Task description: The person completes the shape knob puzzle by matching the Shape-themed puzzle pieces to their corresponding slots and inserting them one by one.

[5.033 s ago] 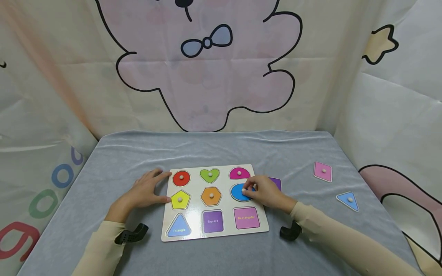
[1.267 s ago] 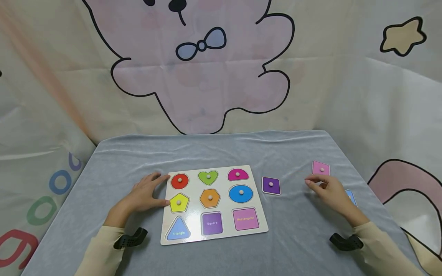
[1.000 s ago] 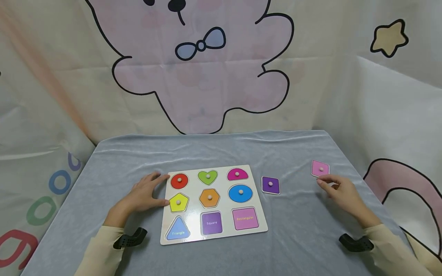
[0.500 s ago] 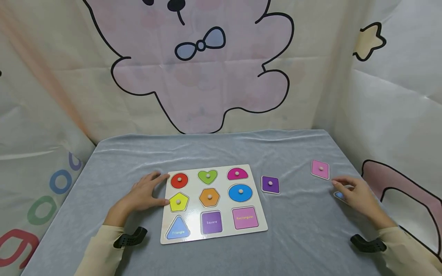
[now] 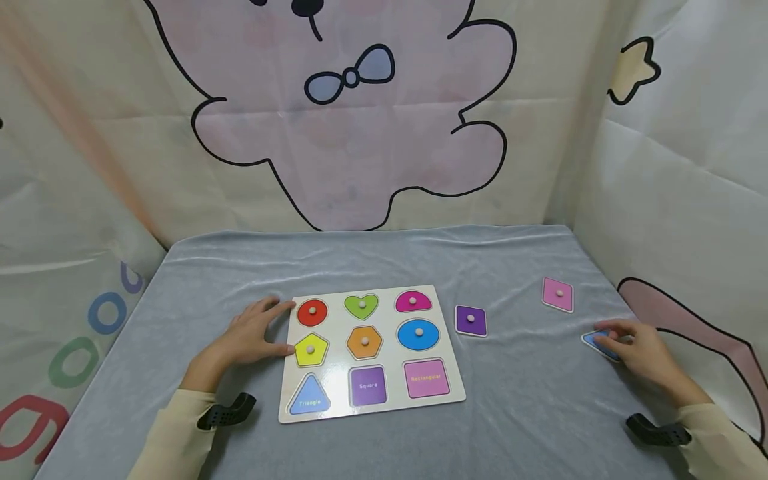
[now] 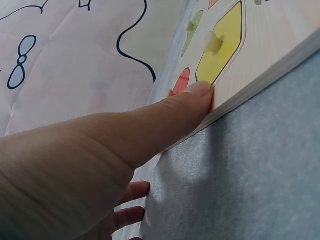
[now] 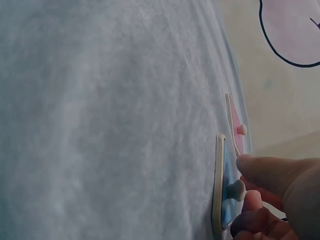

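Note:
A white shape-puzzle board [image 5: 336, 307] lies on the table, with knobbed pieces in its upper two rows. My left hand [image 5: 252, 337] rests at its left edge, thumb on the rim next to the yellow pentagon [image 6: 220, 50] and the other fingers spread. At the far right, my right hand [image 5: 642, 353] is over the blue triangle piece [image 5: 594, 341], partly covering it. In the right wrist view, thumb and fingers stand around the triangle's wooden knob [image 7: 237, 190], apart from it as far as I can see. The triangle lies flat on the cloth.
A purple square piece [image 5: 471, 321] lies just right of the board. Farther right is a pink rectangle piece [image 5: 557, 295], behind the triangle. Grey cloth [image 5: 510, 413] covers the table, and printed curtains [image 5: 360, 167] stand behind and at both sides.
My right hand has left the blue oval, now in the board, and moved right past the pink rectangle to the blue triangle. My left hand has stayed at the board's edge.

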Demonstrator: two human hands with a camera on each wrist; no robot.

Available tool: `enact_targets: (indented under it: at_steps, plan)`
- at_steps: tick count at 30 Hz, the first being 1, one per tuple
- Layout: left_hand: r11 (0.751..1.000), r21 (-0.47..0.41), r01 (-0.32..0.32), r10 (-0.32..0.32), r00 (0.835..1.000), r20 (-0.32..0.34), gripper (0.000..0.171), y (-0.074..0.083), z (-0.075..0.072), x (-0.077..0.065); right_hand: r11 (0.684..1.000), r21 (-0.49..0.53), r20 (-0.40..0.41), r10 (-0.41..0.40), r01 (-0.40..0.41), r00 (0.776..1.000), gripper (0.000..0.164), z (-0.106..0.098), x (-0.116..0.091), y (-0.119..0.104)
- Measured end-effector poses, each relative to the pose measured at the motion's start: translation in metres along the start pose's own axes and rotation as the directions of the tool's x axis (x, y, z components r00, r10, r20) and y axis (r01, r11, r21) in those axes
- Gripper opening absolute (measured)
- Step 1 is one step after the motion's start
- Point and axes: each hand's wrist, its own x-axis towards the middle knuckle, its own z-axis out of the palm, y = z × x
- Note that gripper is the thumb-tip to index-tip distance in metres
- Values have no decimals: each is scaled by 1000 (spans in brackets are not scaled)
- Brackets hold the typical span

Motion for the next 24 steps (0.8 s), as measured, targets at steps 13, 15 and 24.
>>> enact_targets:
  at_steps: [13,15,24]
  plan:
    - [1000,-10,-16,16,1000,-6,91,0,1,0,999,34,-31,-3,4,1000,20,-2,-10,13]
    - [1000,-13,-15,15,1000,-8,91,0,1,0,999,38,-32,-2,3,999,18,-2,-11,14]
    - [1000,-3,-3,3,1000,-12,92,-3,4,0,1000,24,-5,16,-16,1000,21,-6,-4,0]
